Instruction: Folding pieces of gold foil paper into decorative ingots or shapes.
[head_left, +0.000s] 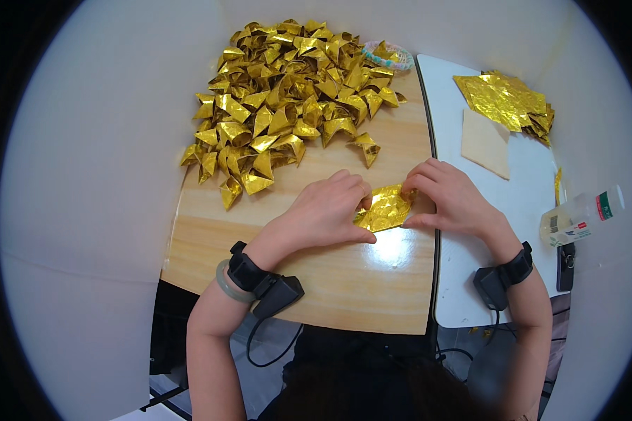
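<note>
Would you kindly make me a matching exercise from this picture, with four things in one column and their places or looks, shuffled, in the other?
Things:
1. Gold sheet
2. Folded gold pieces
3. Beige square
4. Plastic container

Places or looks:
A. Lying on the white table, near the flat gold stack
B. See-through, with a green patch
C. Between the left hand and the right hand, fingers on it
D. Heaped on the far part of the wooden table

Right pairs: 1-C, 2-D, 3-A, 4-B.
</note>
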`<state>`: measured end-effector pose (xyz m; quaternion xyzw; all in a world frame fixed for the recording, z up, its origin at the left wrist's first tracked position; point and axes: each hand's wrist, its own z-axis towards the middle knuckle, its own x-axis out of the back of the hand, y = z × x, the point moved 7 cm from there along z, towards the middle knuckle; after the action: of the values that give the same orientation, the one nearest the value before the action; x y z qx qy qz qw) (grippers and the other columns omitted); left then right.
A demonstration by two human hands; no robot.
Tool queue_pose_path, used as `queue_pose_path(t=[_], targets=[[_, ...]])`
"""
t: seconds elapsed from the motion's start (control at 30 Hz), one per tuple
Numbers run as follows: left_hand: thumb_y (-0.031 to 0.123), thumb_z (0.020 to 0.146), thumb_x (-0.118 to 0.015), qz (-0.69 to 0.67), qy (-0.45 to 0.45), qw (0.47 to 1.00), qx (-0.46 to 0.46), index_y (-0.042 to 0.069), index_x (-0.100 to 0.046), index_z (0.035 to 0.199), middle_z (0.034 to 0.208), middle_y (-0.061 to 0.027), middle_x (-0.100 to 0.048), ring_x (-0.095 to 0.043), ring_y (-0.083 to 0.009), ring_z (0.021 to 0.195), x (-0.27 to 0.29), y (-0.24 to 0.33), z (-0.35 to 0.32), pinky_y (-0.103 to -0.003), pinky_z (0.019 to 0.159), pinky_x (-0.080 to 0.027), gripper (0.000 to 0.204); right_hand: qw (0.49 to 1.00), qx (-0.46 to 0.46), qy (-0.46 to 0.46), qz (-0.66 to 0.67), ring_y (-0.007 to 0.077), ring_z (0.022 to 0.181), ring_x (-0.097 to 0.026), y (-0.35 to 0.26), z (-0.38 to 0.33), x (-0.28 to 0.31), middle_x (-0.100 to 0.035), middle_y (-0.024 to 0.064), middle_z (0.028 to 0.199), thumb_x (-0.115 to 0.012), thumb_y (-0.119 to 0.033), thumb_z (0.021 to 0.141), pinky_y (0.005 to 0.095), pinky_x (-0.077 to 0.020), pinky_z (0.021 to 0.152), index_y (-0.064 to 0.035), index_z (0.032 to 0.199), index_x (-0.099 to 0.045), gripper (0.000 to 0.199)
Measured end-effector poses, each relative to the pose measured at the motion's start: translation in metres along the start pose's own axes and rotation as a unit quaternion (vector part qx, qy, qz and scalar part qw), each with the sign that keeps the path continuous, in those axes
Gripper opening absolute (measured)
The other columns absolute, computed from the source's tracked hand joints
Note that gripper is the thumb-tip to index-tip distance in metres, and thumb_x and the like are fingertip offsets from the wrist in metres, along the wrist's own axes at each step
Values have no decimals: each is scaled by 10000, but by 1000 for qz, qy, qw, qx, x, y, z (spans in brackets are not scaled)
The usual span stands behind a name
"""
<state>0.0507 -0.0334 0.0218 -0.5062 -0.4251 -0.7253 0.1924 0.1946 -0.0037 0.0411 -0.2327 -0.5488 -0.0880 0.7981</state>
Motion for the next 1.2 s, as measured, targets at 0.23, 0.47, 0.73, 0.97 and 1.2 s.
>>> queue_pose_path(t=[0.23,0.47,0.73,0.97,1.2], targets=[[274,709,-734,-38,48,998,-5,51,-572,872,853,-82,-542,-557,-254,817,2,2,1,-356,689,-466,321,999,44,14,6,246,837,-553,1,-2,-8,-575,51,837,-709,-242,744,351,-464,714,-76,860,-591,235],[101,791,-630,-221,106,961,128,22,-593,921,823,-109,-610,-583,-259,704,-5,-32,1,-328,663,-467,157,945,-227,-8,235,258,745,-569,21,1,-23,-572,69,760,-663,-144,793,353,-477,633,-56,937,-597,181],[65,758,-651,-4,152,988,-11,113,-645,1024,946,-47,-543,-512,-244,907,2,-15,8,-328,781,-446,270,996,-53,71,11,255,872,-526,14,2,-14,-559,74,863,-664,-167,791,353,-452,754,-73,948,-574,204],[62,785,-603,60,84,993,-58,176,-644,1129,950,-63,-507,-469,-267,924,-9,-6,9,-350,786,-432,365,985,-155,56,-53,250,839,-558,22,-1,-7,-569,80,850,-706,-222,758,345,-460,746,-59,945,-571,283],[43,803,-568,51,104,991,-60,166,-613,1175,949,-77,-498,-479,-270,905,-13,-10,9,-350,798,-422,394,920,-255,127,268,196,711,-596,36,-5,-17,-580,96,820,-700,-82,744,284,-484,608,-27,1009,-573,299]])
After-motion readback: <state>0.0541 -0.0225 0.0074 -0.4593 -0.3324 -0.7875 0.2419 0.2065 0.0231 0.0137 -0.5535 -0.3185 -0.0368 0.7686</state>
